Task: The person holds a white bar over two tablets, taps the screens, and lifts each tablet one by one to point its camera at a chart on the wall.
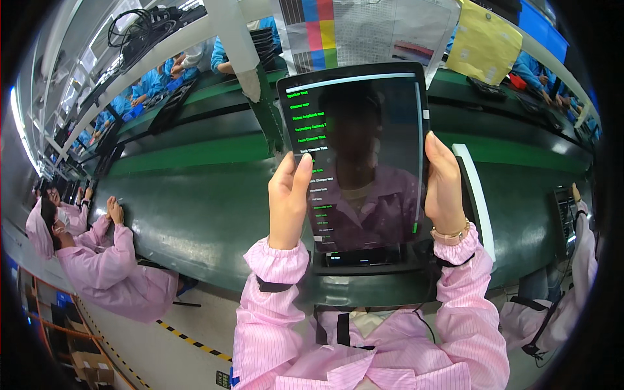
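Both hands, left hand [289,198] and right hand [444,188], clamp the side edges of the flat black glass tablet [356,156], which looks stiff, smooth, slippery and easy to break.

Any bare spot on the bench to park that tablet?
Bare dark green bench top lies left of the left hand, short of the neighbouring worker's hands. It is crowded under the black tablet, where a black cradle sits; a white bar borders the right hand.

single head-worn fisheye, looks down and forward, close on tablet [356,156] held up between both hands, green conveyor [195,214] beyond; edges bend at rim, no second view
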`<state>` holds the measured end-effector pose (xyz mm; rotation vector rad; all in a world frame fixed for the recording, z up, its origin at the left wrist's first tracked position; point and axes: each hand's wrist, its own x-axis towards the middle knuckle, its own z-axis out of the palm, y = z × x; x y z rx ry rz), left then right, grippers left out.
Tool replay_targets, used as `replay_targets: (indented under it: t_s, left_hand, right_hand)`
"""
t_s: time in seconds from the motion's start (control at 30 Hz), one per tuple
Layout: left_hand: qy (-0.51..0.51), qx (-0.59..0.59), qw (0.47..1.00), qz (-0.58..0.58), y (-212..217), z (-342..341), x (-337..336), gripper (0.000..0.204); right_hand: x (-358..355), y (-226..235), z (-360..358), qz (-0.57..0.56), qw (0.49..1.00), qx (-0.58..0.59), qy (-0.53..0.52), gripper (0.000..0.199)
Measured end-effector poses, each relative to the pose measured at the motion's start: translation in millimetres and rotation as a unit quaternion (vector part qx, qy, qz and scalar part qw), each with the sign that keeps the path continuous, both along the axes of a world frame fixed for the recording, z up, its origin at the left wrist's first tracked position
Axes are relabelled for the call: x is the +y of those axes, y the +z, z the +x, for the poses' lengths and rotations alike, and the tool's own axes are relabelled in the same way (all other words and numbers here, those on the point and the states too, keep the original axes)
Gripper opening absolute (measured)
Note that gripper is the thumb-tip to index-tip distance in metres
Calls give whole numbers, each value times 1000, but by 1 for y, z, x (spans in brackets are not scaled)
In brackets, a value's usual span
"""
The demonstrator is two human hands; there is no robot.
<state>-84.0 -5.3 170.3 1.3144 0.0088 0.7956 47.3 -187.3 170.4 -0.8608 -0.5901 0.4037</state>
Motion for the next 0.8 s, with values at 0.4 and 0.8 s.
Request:
replay_targets:
  t_s: [0.4, 0.8]
  left_hand:
    - [-23, 32, 999, 4, -4, -10, -9, 51]
    - [-158, 102, 981, 53, -52, -60, -23, 85]
  right_hand:
    - [-10, 8, -13, 23, 1000, -5, -13, 31]
    - [-15, 19, -11, 74, 996, -24, -34, 34]
